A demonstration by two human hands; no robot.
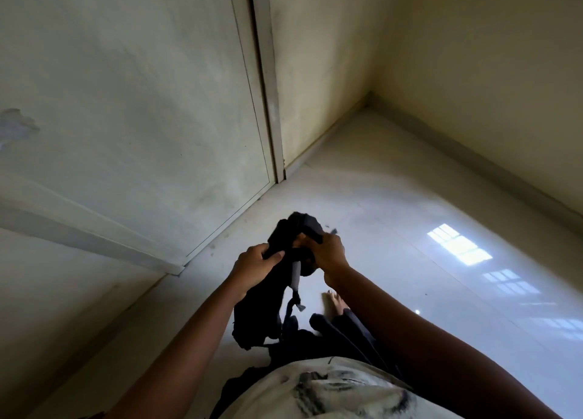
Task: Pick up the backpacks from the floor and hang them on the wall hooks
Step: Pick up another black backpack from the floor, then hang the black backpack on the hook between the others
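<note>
A black backpack [262, 311] hangs in front of me, lifted off the floor, with its body drooping below my hands and a grey strap dangling. My left hand [254, 265] grips the top of the bag on the left. My right hand [326, 251] grips the black top strap or handle [307, 227] on the right. Both hands are close together at chest height. No wall hooks appear in this view. More dark fabric [239, 384] lies low near my body; I cannot tell whether it is another bag.
A pale closed door [142, 103] with its frame [268, 103] fills the left. Cream walls meet in a corner [369, 99] ahead. The glossy white tiled floor [410, 213] reflects a window. My bare foot [336, 303] stands below the bag.
</note>
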